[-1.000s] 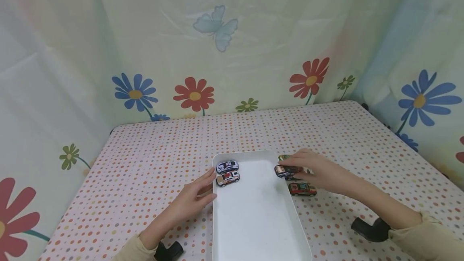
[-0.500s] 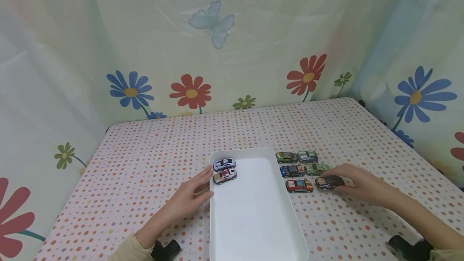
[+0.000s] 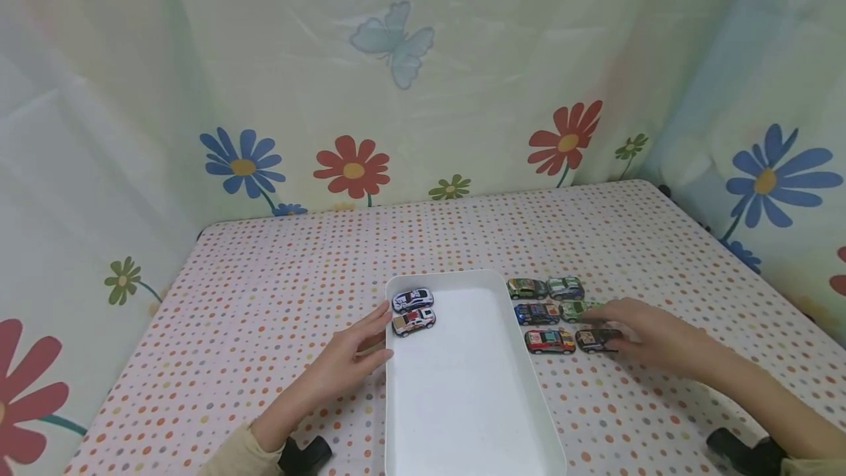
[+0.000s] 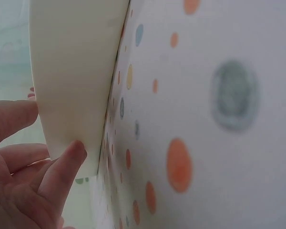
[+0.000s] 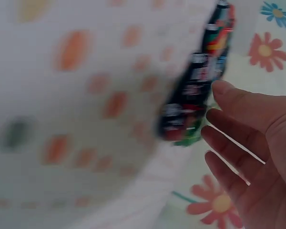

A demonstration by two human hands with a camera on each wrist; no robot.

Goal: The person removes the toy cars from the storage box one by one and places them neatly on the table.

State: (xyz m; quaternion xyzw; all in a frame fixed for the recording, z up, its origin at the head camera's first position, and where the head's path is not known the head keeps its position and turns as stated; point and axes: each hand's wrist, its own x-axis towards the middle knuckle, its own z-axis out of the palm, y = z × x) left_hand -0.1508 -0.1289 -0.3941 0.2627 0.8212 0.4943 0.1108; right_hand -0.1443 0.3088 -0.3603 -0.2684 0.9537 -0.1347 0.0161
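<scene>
My left hand [image 3: 349,350] rests its fingertips against the left wall of the white tray [image 3: 472,402]; in the left wrist view fingers [image 4: 62,174] touch the tray's outer wall [image 4: 76,67]. Inside the tray's far left corner stand a white-and-purple toy car [image 3: 413,300] and a white-and-red toy car [image 3: 414,322]. My right hand [image 3: 651,333] is at a black toy car [image 3: 596,340] and a green toy car [image 3: 572,311], partly covering both. In the right wrist view its thumb and fingers [image 5: 236,183] are spread and loose beside the black car [image 5: 186,105].
Right of the tray are a red toy car [image 3: 550,341], a blue toy car [image 3: 537,314], a dark green toy car [image 3: 526,288] and a green-and-white toy car [image 3: 565,287]. A dotted cloth [image 3: 317,263] covers the table, before a flowered curtain [image 3: 463,94].
My right hand moved from the tray's right edge out to the right with a dark car, set the black car beside the red one, and let go. My left hand stayed at the tray.
</scene>
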